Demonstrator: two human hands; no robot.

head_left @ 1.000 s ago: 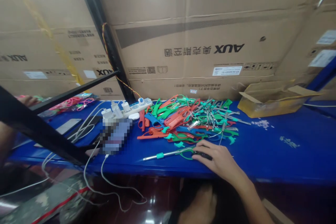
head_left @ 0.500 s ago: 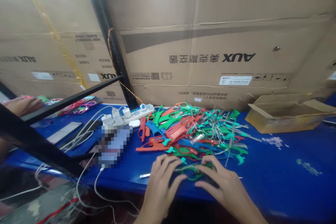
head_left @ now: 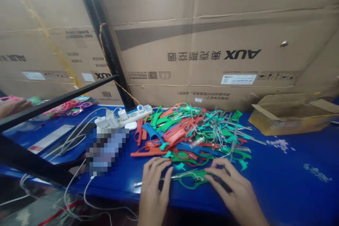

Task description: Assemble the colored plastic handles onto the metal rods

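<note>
A green plastic lighter shell (head_left: 192, 179) with a loop handle lies at the front of the blue table, white wires and a metal rod (head_left: 138, 184) along it. My left hand (head_left: 156, 180) curls around the rod, its fingers partly bent. My right hand (head_left: 229, 183) pinches the shell's right end, where a black part shows under the fingers. Just beyond my hands is a heap of orange, green and blue shells (head_left: 180, 130), with metal rods and teal clips. One teal clip (head_left: 179, 166) lies apart, near my left fingers.
An open cardboard box (head_left: 288, 122) stands at the right. To the left are a power strip (head_left: 137, 113), white cables, a phone (head_left: 108, 155) with a blurred screen and a black metal frame (head_left: 31, 159). Another person's hand (head_left: 14, 107) is at far left. Cardboard sheets stand behind.
My hands have moved apart, showing more of the green shell and wires between them. The view has shifted slightly, and the other person's hand has moved left.
</note>
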